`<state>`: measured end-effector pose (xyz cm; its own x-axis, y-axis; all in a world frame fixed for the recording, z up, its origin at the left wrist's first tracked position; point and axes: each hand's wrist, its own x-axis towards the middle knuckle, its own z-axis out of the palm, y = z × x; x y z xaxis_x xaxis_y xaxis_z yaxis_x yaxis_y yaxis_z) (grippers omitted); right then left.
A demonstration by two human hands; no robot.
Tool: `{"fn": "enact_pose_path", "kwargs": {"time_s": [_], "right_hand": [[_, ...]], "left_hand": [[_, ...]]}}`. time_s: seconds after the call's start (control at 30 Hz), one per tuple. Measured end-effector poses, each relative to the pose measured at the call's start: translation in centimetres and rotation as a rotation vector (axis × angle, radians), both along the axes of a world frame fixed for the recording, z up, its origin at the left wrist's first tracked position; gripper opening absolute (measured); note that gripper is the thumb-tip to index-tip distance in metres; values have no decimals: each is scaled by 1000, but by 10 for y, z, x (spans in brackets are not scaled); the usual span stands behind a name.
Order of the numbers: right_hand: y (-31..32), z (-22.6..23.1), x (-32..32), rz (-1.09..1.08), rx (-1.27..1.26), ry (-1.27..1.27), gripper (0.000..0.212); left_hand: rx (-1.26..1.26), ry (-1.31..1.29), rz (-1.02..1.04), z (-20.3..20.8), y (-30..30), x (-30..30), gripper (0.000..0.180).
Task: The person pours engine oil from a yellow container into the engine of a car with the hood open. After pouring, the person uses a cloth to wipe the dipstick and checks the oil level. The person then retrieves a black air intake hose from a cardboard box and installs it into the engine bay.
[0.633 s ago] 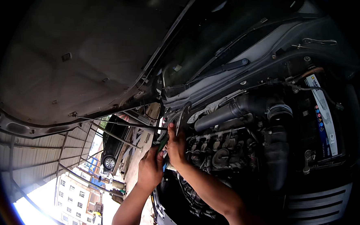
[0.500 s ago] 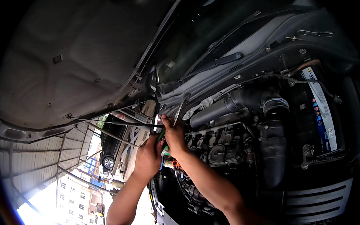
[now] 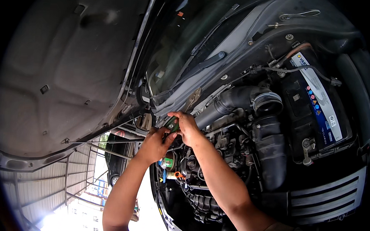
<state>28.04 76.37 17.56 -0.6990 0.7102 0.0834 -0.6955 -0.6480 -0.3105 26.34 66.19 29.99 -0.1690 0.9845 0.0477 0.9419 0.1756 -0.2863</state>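
Both my hands meet at the left end of a car engine (image 3: 229,147), under the raised hood (image 3: 70,67). My right hand (image 3: 187,128) pinches a small green-handled tool (image 3: 171,124) near the top of the engine. My left hand (image 3: 154,144) is closed around the lower end of the same tool, thumb touching my right hand. What the tool's tip touches is hidden behind my fingers. Just below my hands are a round green-rimmed cap (image 3: 167,161) and an orange dipstick loop (image 3: 177,175).
A black air intake hose (image 3: 267,132) runs down the middle of the bay. A battery (image 3: 315,101) with a white and blue label sits at the right. The windscreen and wiper (image 3: 204,62) lie above. The hood prop rod (image 3: 104,142) crosses left. A parked car (image 3: 115,162) stands outside.
The view has shifted, so the engine bay and my hands sit lower and more central. My hands stay together at the same spot on the engine, still on the tool.
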Motion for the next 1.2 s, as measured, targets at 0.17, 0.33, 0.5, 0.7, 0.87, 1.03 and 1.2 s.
{"fn": "enact_pose_path", "kwargs": {"time_s": [0.17, 0.33, 0.5, 0.7, 0.87, 1.03, 1.2], "right_hand": [[19, 2, 9, 66, -256, 315, 22], [22, 3, 11, 118, -410, 615, 19], [28, -2, 5, 171, -474, 859, 22], [32, -1, 15, 141, -445, 867, 23], [31, 1, 17, 184, -329, 778, 20], [32, -7, 10, 257, -307, 803, 7], [32, -12, 2, 227, -362, 748, 10]], "left_hand": [[-107, 46, 31, 17, 45, 6, 57], [-85, 74, -43, 37, 94, 1, 56], [18, -644, 89, 47, 126, -2, 32], [311, -1168, 71, 35, 122, -4, 27], [507, -1155, -113, 34, 138, -29, 22], [546, -1087, -135, 27, 156, -40, 29], [523, -1051, -154, 16, 169, -42, 33]]}}
